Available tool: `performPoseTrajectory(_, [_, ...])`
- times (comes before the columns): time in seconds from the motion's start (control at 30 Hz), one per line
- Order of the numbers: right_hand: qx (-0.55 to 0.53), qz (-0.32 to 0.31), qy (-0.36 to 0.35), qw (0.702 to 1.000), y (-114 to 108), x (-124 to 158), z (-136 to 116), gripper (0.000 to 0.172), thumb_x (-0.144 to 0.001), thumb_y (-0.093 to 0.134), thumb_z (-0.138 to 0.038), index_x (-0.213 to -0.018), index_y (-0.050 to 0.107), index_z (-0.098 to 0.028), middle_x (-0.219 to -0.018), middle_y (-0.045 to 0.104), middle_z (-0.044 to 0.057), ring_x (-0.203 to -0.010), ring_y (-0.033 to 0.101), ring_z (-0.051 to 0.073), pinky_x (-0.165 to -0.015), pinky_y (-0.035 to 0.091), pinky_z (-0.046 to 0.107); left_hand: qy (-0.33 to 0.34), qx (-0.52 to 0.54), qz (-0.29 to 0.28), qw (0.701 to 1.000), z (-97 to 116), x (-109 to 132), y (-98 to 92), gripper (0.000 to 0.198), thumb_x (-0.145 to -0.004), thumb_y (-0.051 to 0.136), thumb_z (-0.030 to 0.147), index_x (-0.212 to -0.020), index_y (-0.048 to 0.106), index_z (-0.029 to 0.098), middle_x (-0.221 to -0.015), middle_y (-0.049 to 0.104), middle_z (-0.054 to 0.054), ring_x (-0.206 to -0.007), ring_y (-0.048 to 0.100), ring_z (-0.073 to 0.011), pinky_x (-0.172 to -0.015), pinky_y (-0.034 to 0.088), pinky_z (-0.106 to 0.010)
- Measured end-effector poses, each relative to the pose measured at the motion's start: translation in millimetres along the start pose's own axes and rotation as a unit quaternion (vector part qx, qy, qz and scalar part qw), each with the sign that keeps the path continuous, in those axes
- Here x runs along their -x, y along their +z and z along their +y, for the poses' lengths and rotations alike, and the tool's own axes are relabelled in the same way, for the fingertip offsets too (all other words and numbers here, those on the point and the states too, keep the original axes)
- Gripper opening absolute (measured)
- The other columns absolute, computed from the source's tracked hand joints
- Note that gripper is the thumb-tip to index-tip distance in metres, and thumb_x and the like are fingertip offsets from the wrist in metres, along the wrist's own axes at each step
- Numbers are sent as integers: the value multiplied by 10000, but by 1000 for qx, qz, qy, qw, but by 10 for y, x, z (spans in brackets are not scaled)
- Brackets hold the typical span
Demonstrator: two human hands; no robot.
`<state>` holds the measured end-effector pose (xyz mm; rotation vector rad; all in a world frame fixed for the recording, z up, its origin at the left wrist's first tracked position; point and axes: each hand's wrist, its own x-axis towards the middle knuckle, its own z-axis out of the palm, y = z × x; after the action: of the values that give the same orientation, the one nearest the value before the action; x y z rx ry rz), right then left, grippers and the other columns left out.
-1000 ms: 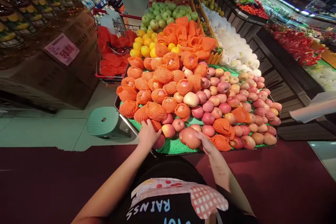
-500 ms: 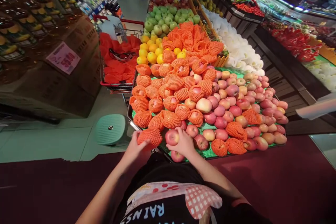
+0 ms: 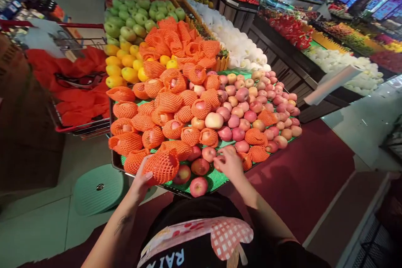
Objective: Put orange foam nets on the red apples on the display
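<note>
My left hand (image 3: 142, 178) grips an orange foam net sleeve (image 3: 162, 166) at the front left corner of the apple display. My right hand (image 3: 230, 162) rests with curled fingers on bare red apples (image 3: 201, 166) at the front edge of the tray; what it holds, if anything, is hidden under the fingers. One loose apple (image 3: 198, 186) lies nearest me on the green mat (image 3: 216, 179). Several apples in orange nets (image 3: 169, 127) fill the left half of the tray, and bare apples (image 3: 248, 104) fill the right half.
A red shopping cart (image 3: 75, 88) with red bags stands left of the display. A green round stool (image 3: 98, 188) sits on the floor below my left hand. Yellow and green fruit (image 3: 132, 33) lie behind the apples, white netted fruit (image 3: 238, 46) to the right. A dark red floor mat (image 3: 298, 180) lies alongside.
The view swung left and tilted. My left hand lifted an orange net off the front corner. My right hand set down the apple it carried and moved right onto other apples.
</note>
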<state>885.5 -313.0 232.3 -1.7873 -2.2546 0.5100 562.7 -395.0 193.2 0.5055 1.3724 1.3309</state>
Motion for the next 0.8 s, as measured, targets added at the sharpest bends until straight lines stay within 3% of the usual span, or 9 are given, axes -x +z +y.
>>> performPoseTrajectory(0.07, [61, 24, 98, 993, -260, 69, 430, 277, -951, 694, -309, -1166, 666, -139, -1154, 708, 134, -1118, 649, 302, -927, 490, 377, 8, -13, -32, 999, -23, -31, 263, 910, -531, 816, 568, -1325, 569, 200, -1413, 585, -145, -1351, 516, -399, -1120, 471, -472])
performPoseTrajectory(0.13, [111, -9, 158, 981, -363, 148, 787, 458, -883, 778, -354, -1226, 638, -85, -1233, 680, 193, -1171, 629, 351, -948, 488, 402, 25, -52, -84, 995, -29, -31, 531, 867, -588, 804, 582, -1324, 555, 196, -1431, 560, -157, -1386, 480, -404, -1188, 388, -500])
performPoseTrajectory(0.23, [104, -57, 157, 980, -263, 252, 1082, 650, -831, 823, -463, -1301, 593, -78, -1292, 649, 201, -1225, 598, 366, -1003, 481, 411, 77, -154, -179, 969, -30, 19, 966, 707, -695, 770, 557, -1266, 544, 205, -1335, 578, -143, -1320, 520, -363, -1178, 381, -491])
performPoseTrajectory(0.37, [77, -21, 110, 991, -6, 294, 1149, 868, -809, 799, -588, -1434, 488, -74, -1364, 573, 217, -1269, 536, 395, -1066, 460, 466, 156, -261, -239, 922, -193, 143, 1563, 633, -729, 751, 497, -1209, 455, 212, -1262, 551, -117, -1219, 566, -304, -1087, 451, -444])
performPoseTrajectory(0.47, [59, 28, 90, 994, 50, 208, 1184, 619, -950, 642, -533, -1342, 547, -63, -1350, 566, 232, -1255, 520, 379, -1103, 433, 485, 194, -326, -272, 884, -486, 234, 1919, 688, -732, 763, 449, -1258, 387, 213, -1298, 537, -129, -1219, 582, -304, -1069, 465, -447])
performPoseTrajectory(0.57, [73, 36, 80, 994, -26, 20, 1265, 336, -1046, 454, -295, -1278, 595, -98, -1287, 604, 203, -1217, 538, 336, -1079, 453, 461, 230, -392, -308, 836, -787, 285, 2156, 783, -666, 812, 390, -1286, 367, 212, -1316, 549, -152, -1190, 595, -337, -1040, 486, -487])
performPoseTrajectory(0.67, [137, -46, 19, 989, -145, -201, 1334, 410, -968, 458, -80, -1341, 610, -160, -1357, 591, 184, -1207, 562, 328, -1002, 501, 437, 274, -424, -323, 801, -954, 284, 2274, 769, -640, 804, 329, -1273, 387, 200, -1310, 558, -171, -1195, 586, -364, -1037, 490, -518])
performPoseTrajectory(0.73, [179, -94, -25, 979, -205, -322, 1353, 492, -959, 455, -45, -1398, 605, -208, -1437, 557, 183, -1213, 577, 343, -942, 526, 442, 274, -427, -301, 807, -966, 262, 2297, 776, -651, 795, 333, -1288, 375, 190, -1302, 557, -176, -1193, 587, -363, -1039, 492, -523])
performPoseTrajectory(0.8, [203, -117, -59, 970, -234, -411, 1361, 470, -995, 442, -80, -1406, 617, -227, -1414, 574, 190, -1197, 600, 356, -911, 537, 460, 263, -420, -264, 828, -917, 226, 2292, 794, -669, 791, 367, -1305, 354, 185, -1301, 548, -174, -1194, 588, -355, -1050, 488, -521])
